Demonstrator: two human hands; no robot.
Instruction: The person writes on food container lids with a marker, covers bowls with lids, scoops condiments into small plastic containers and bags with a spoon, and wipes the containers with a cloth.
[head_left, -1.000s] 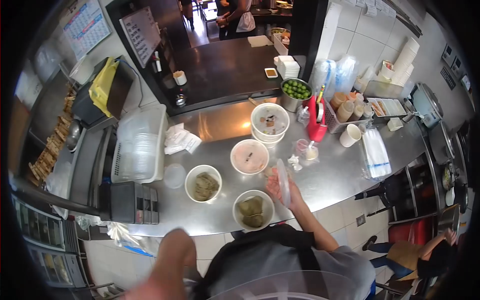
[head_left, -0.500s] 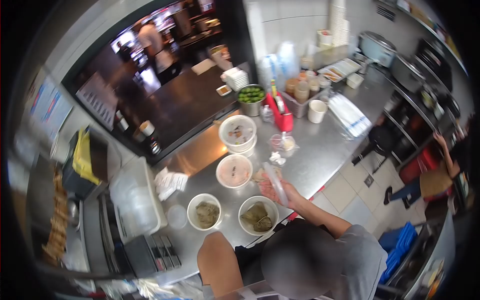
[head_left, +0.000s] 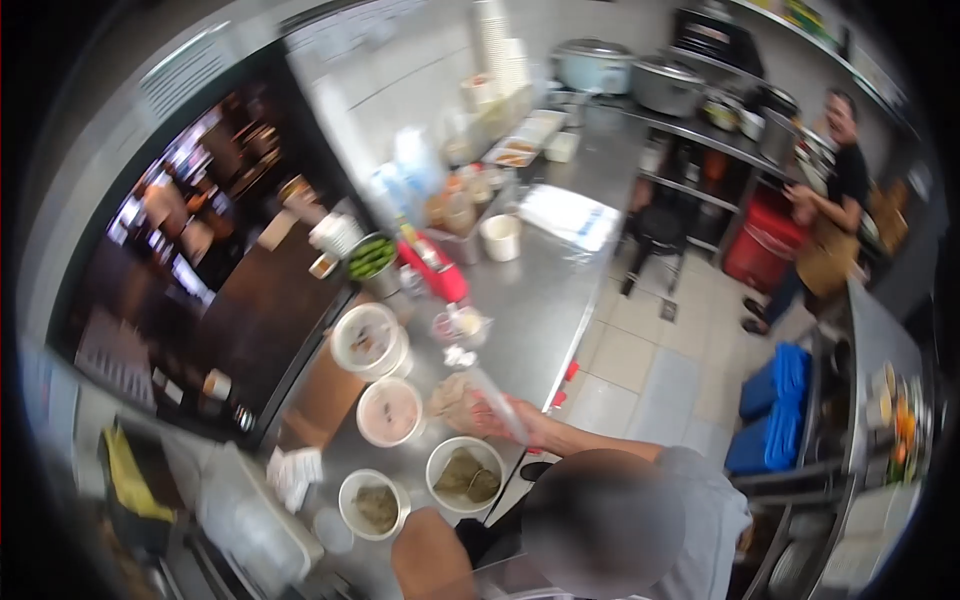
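My right hand [head_left: 505, 415] holds a clear round lid [head_left: 497, 402] on edge above the steel counter. Just beside it lies a crumpled brownish item [head_left: 455, 400]. Below the hand stands an open white bowl [head_left: 466, 474] with leaf-like greenish pieces, and left of it a second such bowl [head_left: 374, 505]. A lidded tub with pinkish contents [head_left: 390, 411] and a stacked lidded tub [head_left: 366, 340] stand farther back. A flat lid [head_left: 333, 530] lies by the left bowl. My left forearm shows at the bottom, but the hand itself is out of sight.
Green limes [head_left: 372, 256] fill a metal pot beside a red holder [head_left: 434, 265]. A paper cup [head_left: 501, 238], sauce bottles and white bags [head_left: 570, 215] are farther along the counter. A co-worker [head_left: 835, 200] stands at the right near a red bin [head_left: 765, 238] and blue containers [head_left: 775, 400].
The head view has swung right, so the counter appears farther left and tilted. The co-worker now shows more fully. The lid is still in my right hand.
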